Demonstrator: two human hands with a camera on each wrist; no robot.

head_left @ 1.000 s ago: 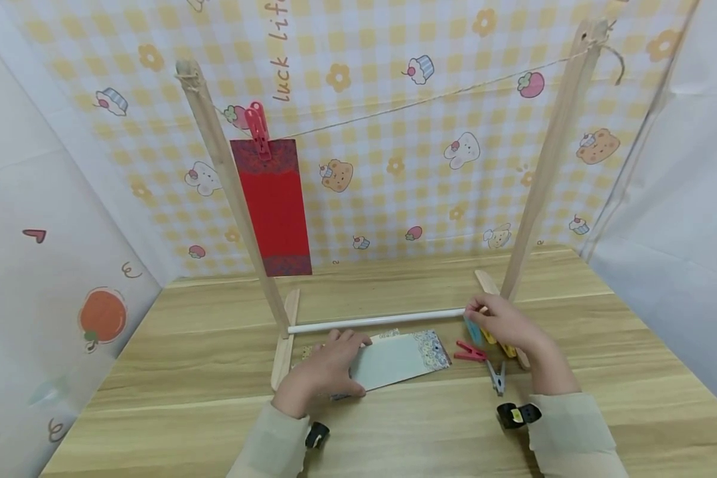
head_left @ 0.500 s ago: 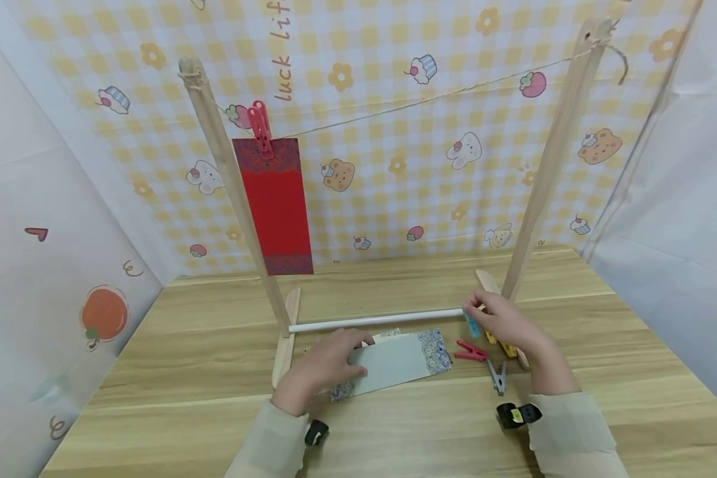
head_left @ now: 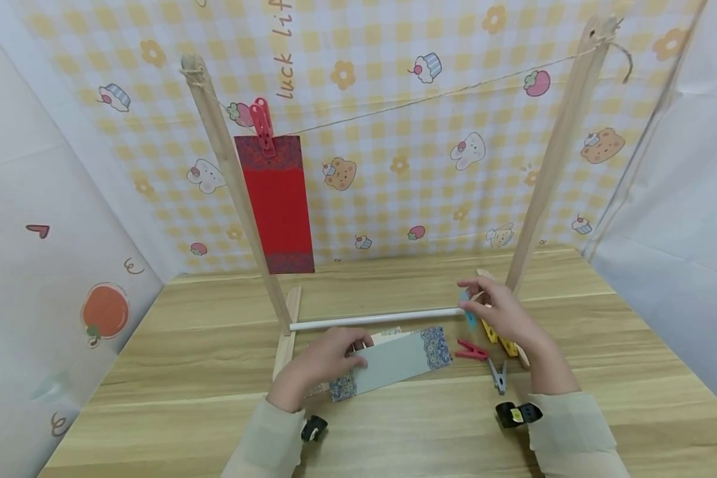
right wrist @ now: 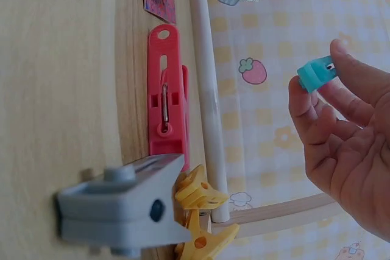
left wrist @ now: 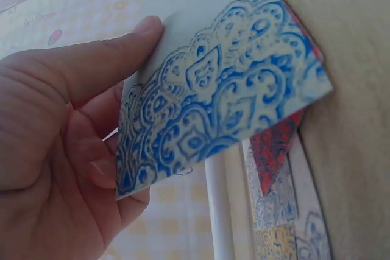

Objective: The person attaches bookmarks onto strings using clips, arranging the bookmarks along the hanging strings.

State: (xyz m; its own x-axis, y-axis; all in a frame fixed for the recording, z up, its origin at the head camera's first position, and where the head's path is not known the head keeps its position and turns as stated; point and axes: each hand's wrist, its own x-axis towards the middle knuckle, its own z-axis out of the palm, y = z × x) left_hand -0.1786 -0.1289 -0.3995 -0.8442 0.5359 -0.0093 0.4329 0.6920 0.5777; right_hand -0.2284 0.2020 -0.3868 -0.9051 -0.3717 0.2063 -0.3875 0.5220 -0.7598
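Observation:
My left hand (head_left: 328,355) pinches a pale grey-green paper card (head_left: 391,364) with blue lace-patterned ends. In the left wrist view, the thumb lies on the face of the card (left wrist: 207,89) and the fingers are behind it, its patterned end tilted up off the pile. Beneath it, other patterned cards (left wrist: 271,184) partly show. My right hand (head_left: 504,317) holds a teal clothespin (right wrist: 317,75) between thumb and fingers, raised above the table. Near that hand lie a pink-red clothespin (right wrist: 163,95), a grey clothespin (right wrist: 116,211) and yellow clothespins (right wrist: 200,190).
Two wooden posts (head_left: 233,179) stand on flat feet, joined low down by a white rod (head_left: 376,319). Twine (head_left: 430,98) runs between their tops. From it hangs a red card (head_left: 279,212), held by a pink-red clothespin (head_left: 263,126) near the left post.
My left hand's fingers have closed on the pale card, which has shifted slightly and tilted up. My right hand has lifted the teal clothespin and its fingers have shifted around it.

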